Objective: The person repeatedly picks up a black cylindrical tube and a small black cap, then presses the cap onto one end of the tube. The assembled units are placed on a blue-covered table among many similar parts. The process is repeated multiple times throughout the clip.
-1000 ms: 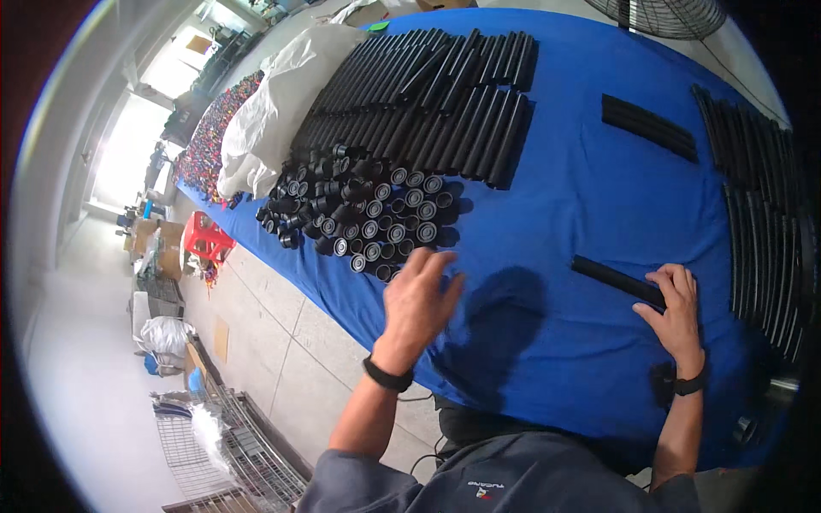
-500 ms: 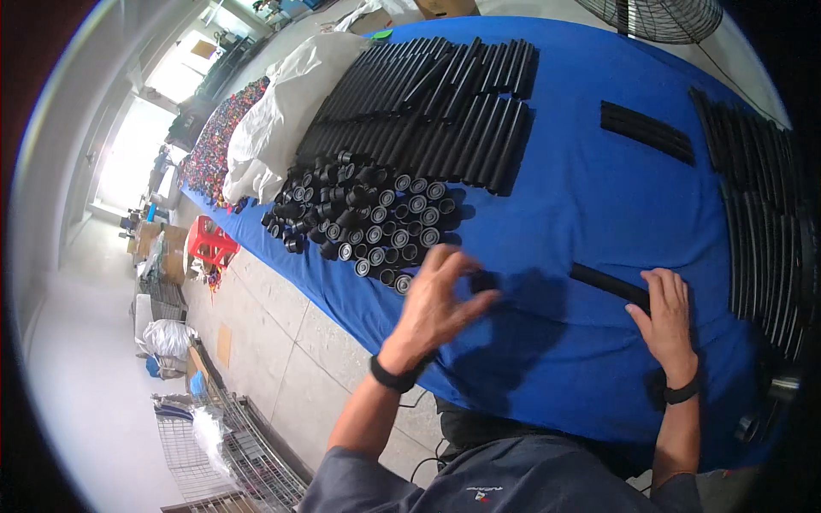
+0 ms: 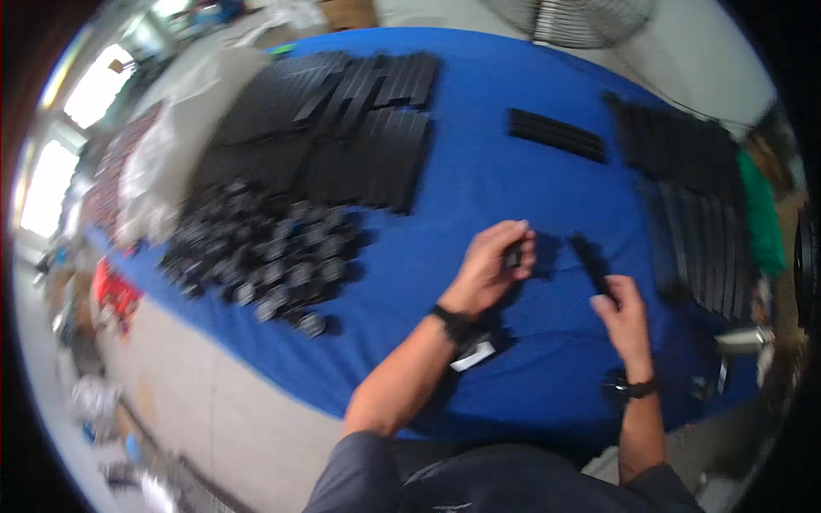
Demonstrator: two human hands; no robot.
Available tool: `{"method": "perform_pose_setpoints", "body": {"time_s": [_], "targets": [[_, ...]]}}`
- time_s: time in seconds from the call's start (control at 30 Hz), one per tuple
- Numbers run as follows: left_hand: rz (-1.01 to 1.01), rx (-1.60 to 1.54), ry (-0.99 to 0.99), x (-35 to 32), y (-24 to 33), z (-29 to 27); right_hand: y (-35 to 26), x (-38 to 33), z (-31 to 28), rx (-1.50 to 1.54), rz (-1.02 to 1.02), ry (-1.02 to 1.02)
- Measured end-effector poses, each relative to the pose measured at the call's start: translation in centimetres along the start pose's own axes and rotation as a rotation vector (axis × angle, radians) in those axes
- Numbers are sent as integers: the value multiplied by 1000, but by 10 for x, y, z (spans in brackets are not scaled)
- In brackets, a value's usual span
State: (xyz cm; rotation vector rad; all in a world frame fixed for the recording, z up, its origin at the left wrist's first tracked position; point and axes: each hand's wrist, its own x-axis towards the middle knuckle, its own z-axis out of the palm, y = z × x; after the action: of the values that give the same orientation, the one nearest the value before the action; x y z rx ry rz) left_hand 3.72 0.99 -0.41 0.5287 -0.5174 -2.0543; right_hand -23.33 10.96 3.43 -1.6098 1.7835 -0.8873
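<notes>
Right of the cap pile (image 3: 265, 248), our right hand (image 3: 627, 321) has its grip closed on the near end of a black tube (image 3: 589, 261), whose long axis runs away from us, far end angled left. Nearer the pile, our left hand (image 3: 489, 267) curls around a small dark piece (image 3: 513, 254). We'd best hold both steadily, without squeezing. Beyond, right of the pile, lies a short row of tubes (image 3: 556, 135).

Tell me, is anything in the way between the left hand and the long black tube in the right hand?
Nothing that I can see. Between the left hand, which holds a small black round piece, and the long black tube in the right hand, only the blue cloth table cover shows.
</notes>
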Motion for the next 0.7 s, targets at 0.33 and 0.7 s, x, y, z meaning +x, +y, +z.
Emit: {"method": "perform_pose_setpoints", "body": {"time_s": [0.33,0.7], "targets": [[-185,238,-376,-21,-5,28,-18,-18,-2,215,79,-341],[-209,173,-452,-24,2,14,-29,-14,0,78,-75,-290]]}}
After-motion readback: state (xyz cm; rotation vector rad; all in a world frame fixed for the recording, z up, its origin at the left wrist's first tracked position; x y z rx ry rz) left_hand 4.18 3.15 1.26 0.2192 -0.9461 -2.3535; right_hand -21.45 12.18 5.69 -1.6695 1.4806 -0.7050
